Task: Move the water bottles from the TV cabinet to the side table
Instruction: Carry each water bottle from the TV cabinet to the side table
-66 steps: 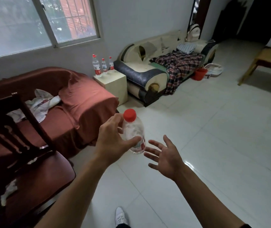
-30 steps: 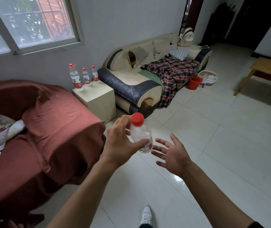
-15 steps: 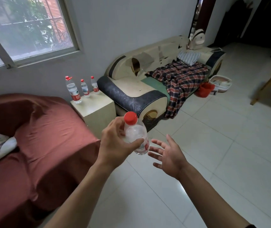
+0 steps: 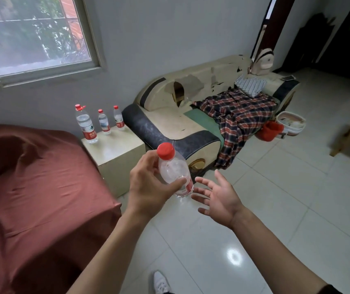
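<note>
Head view puts the small water bottle (image 4: 175, 170) in mid-air in front of me, over the tiled floor (image 4: 276, 209) and just short of the side table (image 4: 114, 153). It looks clear and nearly empty, so I judge it light, thin-walled and easy to dent, with a smooth label that could slip if held loosely. Its waist, below the red cap (image 4: 165, 151), seems the best place to hold, and that is where my left hand (image 4: 148, 187) has it: thumb across the front, fingers curled behind, the bottle tilted slightly. My right hand (image 4: 218, 197) is spread, palm up, just beside the base of the bottle; whether a fingertip touches it, I cannot tell. Three more red-capped bottles (image 4: 104, 122) stand upright along the back edge of that bench, between the rust-covered sofa (image 4: 42, 187) and the cream sofa (image 4: 180, 124).
</note>
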A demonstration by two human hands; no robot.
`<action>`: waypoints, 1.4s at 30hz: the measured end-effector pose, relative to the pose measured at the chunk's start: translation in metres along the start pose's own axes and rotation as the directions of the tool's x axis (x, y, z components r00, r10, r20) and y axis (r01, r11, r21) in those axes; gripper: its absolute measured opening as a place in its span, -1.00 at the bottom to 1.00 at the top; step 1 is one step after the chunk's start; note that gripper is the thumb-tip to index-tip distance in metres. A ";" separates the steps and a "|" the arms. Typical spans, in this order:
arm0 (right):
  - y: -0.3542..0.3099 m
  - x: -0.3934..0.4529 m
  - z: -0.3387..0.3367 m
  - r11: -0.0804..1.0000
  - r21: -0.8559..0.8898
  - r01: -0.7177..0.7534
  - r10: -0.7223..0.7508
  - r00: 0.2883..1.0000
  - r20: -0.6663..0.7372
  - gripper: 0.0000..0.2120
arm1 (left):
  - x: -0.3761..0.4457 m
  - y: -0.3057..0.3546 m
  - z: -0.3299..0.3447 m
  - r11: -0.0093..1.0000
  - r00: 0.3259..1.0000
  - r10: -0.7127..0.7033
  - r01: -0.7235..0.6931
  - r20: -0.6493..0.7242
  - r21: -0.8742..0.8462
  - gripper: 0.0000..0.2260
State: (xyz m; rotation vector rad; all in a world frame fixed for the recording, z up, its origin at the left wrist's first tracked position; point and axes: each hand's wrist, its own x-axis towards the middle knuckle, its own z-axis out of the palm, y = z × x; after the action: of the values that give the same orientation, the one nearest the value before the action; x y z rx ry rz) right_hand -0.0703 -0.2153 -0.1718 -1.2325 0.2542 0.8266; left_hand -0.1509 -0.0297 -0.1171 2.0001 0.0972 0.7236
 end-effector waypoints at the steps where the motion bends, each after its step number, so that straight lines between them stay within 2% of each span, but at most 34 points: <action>1: -0.010 0.012 0.003 1.000 -0.006 -0.005 0.005 1.000 -0.011 -0.37 | 0.015 -0.008 0.003 1.000 1.000 -0.016 0.016 0.000 -0.021 -0.41; 9: -0.083 0.107 0.016 0.999 -0.038 -0.028 0.026 0.999 -0.039 -0.36 | 0.116 -0.056 0.025 1.000 1.000 -0.020 0.020 -0.002 -0.001 -0.41; 15: -0.117 0.165 0.028 0.998 -0.020 -0.066 0.066 0.998 -0.009 -0.33 | 0.176 -0.082 0.035 0.999 0.999 -0.016 0.015 0.034 0.033 -0.43; 24: -0.178 0.269 0.021 0.992 -0.010 -0.126 0.126 0.989 0.080 -0.35 | 0.269 -0.117 0.076 0.987 0.999 -0.034 0.037 -0.016 0.158 -0.44; 29: -0.227 0.335 0.022 0.979 -0.099 -0.179 0.191 0.972 0.136 -0.35 | 0.330 -0.136 0.101 0.966 0.997 -0.068 0.077 -0.044 0.246 -0.42; 34: -0.271 0.390 0.042 0.960 -0.201 -0.197 0.237 0.952 0.197 -0.34 | 0.378 -0.150 0.099 0.952 0.988 -0.103 0.131 -0.114 0.275 -0.44; 42: -0.292 0.467 0.101 0.910 -0.335 -0.244 0.338 0.904 0.261 -0.35 | 0.428 -0.203 0.069 0.923 0.961 -0.146 0.218 -0.235 0.318 -0.49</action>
State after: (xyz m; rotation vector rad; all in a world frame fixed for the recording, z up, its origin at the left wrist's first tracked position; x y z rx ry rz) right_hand 0.4252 0.0443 -0.1985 -1.3345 0.0559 1.3502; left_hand 0.2818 0.1754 -0.1152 2.1984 0.5619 0.8355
